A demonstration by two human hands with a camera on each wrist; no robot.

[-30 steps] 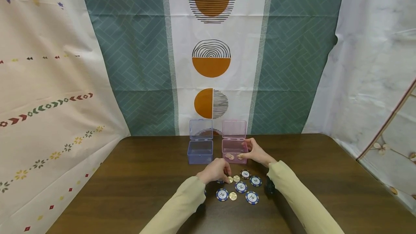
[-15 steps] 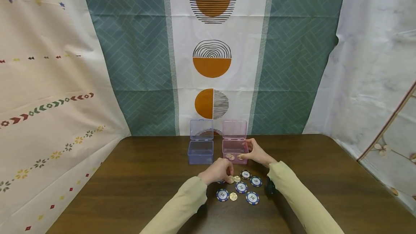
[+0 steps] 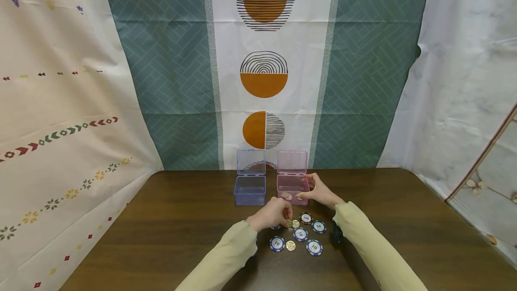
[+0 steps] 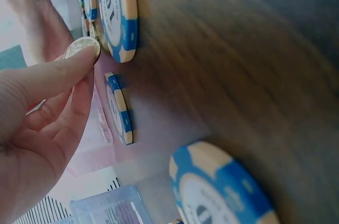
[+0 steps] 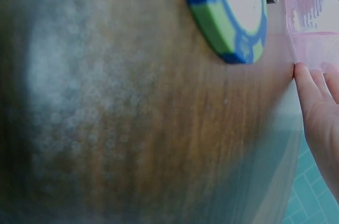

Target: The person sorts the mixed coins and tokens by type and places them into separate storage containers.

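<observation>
L hand (image 3: pixel 271 213) pinching gold coin (image 4: pixel 81 48); R hand (image 3: pixel 319 190) prob. gripping pink box (image 3: pixel 291 187).

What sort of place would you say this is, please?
Probably a staged recording corner rather than a lived-in room: patterned cloth backdrops hang on every side of a wooden table, which bears only two small boxes, chips and coins.

A small gold coin (image 3: pixel 289 223) sits pinched at the left hand's (image 3: pixel 271 213) fingertips, just above the table, apparently tilted. The open pink box (image 3: pixel 292 189), lid upright, holds several coins.
</observation>
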